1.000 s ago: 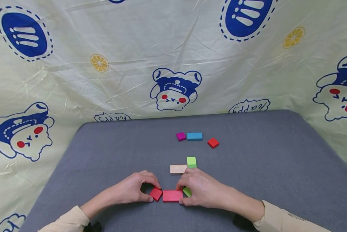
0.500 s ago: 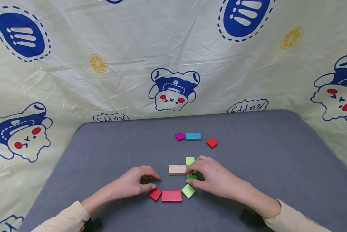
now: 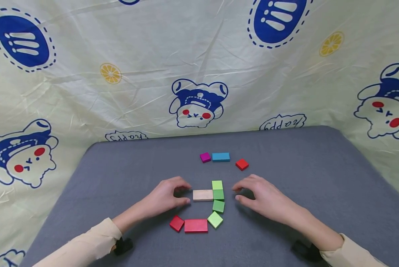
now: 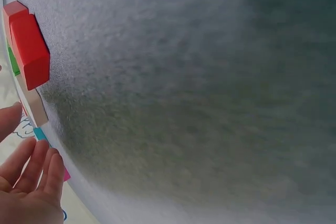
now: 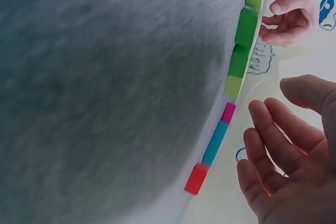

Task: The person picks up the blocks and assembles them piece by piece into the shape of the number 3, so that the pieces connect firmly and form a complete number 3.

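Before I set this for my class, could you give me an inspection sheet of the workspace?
Surface: grey cloth-covered table.
Job's things: nearer group, pale wooden block, four green blocks, long red block, small red block; farther back, magenta block, blue block, second small red block.
Clutter: nothing seen besides blocks.
Hands: left hand just left of the pale wooden block, right hand to the right of the green blocks; fingers hold nothing.
Cables: nothing seen.
Surroundings: printed pale cloth behind and at both sides.

The tabletop (image 4: 173, 77) looks dim and blurred in the 2 wrist views.
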The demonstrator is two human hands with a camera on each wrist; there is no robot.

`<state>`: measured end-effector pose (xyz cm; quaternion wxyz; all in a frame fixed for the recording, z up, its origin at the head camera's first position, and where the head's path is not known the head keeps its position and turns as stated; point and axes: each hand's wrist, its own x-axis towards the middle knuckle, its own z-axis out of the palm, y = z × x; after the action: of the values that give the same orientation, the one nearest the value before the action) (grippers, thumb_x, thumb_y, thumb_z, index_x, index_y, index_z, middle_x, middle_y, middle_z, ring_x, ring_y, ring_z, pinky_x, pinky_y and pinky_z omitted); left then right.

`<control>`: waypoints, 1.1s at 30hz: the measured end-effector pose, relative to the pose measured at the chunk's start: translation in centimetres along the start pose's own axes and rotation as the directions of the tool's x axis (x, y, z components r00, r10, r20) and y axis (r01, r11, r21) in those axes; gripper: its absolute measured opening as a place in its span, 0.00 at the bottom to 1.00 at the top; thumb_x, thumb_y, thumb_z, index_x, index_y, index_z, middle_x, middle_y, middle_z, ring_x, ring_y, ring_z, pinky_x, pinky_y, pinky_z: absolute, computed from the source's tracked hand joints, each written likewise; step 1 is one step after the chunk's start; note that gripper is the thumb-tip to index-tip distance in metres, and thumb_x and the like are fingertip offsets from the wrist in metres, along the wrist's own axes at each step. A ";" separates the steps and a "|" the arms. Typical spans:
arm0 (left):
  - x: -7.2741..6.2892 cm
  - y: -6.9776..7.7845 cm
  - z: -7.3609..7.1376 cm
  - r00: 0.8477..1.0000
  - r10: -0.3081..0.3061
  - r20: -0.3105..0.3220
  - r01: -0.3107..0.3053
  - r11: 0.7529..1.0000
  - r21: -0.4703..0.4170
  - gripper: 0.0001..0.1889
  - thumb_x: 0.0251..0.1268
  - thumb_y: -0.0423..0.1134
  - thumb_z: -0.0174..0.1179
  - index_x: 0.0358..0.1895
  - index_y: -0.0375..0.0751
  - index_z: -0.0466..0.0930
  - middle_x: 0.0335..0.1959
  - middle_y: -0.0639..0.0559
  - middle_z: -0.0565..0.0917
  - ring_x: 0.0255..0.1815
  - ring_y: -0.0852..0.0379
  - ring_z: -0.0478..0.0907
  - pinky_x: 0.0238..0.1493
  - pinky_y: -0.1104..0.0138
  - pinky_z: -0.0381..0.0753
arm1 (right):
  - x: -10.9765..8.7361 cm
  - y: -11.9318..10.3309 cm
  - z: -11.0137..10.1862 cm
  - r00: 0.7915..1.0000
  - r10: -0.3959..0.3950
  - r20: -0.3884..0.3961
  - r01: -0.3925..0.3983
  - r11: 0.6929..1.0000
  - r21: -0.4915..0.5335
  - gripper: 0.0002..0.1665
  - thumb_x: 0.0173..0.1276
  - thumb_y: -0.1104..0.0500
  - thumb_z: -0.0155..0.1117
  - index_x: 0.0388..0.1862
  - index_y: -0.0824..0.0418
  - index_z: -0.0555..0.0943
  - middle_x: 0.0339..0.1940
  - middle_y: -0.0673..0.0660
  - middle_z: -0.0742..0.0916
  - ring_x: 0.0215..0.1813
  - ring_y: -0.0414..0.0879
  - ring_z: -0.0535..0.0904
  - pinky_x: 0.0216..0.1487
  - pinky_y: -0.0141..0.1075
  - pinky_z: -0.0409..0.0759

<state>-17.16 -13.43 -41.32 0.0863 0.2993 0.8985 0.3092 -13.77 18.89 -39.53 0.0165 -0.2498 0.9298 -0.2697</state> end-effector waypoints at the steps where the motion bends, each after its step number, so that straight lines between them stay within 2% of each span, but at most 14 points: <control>1: 0.3 0.1 0.1 1.000 -0.004 0.005 0.004 1.000 0.000 0.17 0.60 0.41 0.69 0.53 0.46 0.83 0.46 0.57 0.80 0.45 0.59 0.75 0.47 0.62 0.77 | -0.1 0.2 0.0 1.000 0.005 -0.003 -0.005 1.000 0.001 0.13 0.65 0.56 0.70 0.49 0.51 0.85 0.44 0.39 0.83 0.51 0.41 0.75 0.52 0.44 0.76; 6: 1.2 0.1 0.8 1.000 -0.007 0.016 0.007 1.000 -0.014 0.17 0.59 0.41 0.70 0.52 0.47 0.83 0.44 0.59 0.80 0.43 0.61 0.75 0.46 0.64 0.77 | -0.4 0.9 -0.4 0.999 0.030 -0.016 -0.030 1.000 0.000 0.13 0.65 0.56 0.70 0.49 0.51 0.84 0.44 0.39 0.82 0.51 0.42 0.76 0.51 0.45 0.77; 15: 1.7 0.3 1.1 1.000 0.000 0.014 0.000 1.000 -0.016 0.16 0.59 0.41 0.70 0.51 0.48 0.84 0.42 0.61 0.80 0.43 0.62 0.74 0.45 0.65 0.76 | -1.0 2.5 -1.1 0.996 0.055 -0.070 -0.055 0.998 0.010 0.13 0.65 0.57 0.69 0.50 0.53 0.85 0.44 0.42 0.84 0.50 0.44 0.78 0.51 0.46 0.77; 26: 1.7 0.3 1.5 1.000 0.016 0.007 -0.017 1.000 0.003 0.14 0.59 0.41 0.70 0.49 0.50 0.86 0.40 0.63 0.80 0.43 0.61 0.73 0.46 0.63 0.74 | -0.1 4.4 -1.7 0.987 0.099 -0.127 -0.100 0.995 0.000 0.15 0.66 0.58 0.68 0.52 0.57 0.84 0.47 0.50 0.85 0.50 0.49 0.78 0.51 0.51 0.76; 33: 1.8 0.4 1.5 1.000 0.011 0.007 -0.011 1.000 0.009 0.13 0.59 0.41 0.70 0.48 0.50 0.86 0.40 0.63 0.80 0.43 0.61 0.73 0.46 0.64 0.74 | 0.6 5.1 -1.9 0.982 0.091 -0.165 -0.094 0.996 -0.007 0.14 0.66 0.60 0.68 0.51 0.59 0.84 0.45 0.52 0.85 0.49 0.51 0.78 0.49 0.51 0.76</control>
<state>-17.88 -11.32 -42.23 0.0867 0.3056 0.8979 0.3046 -16.86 23.24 -40.46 -0.0495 -0.1833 0.9406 -0.2815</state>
